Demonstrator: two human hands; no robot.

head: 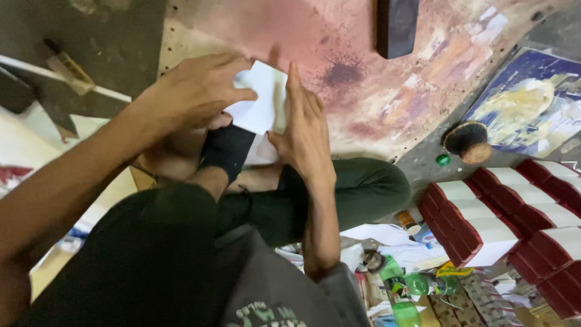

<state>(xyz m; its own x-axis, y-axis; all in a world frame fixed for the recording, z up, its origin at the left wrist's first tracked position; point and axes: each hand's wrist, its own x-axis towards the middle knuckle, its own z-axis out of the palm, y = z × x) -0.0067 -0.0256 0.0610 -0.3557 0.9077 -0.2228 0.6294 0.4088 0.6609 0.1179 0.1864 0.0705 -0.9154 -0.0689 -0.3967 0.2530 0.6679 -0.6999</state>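
My left hand (193, 91) and my right hand (304, 130) both hold a white sheet of paper (259, 100) over a stained pink board (339, 66). The left fingers curl over the sheet's upper left edge. The right hand presses flat along its right side, fingers pointing up. A black piece (227, 148) lies just under the paper, between my wrists. My legs in dark green trousers (363, 188) are folded beneath the hands.
Rows of red and white boxes (508, 218) are stacked at the right. A round brush (467, 142) and a green cap (443, 160) lie near a blue printed sheet (532, 103). Green bottles (405, 290) and paper scraps sit at the bottom. A dark block (396, 24) rests on the board's top.
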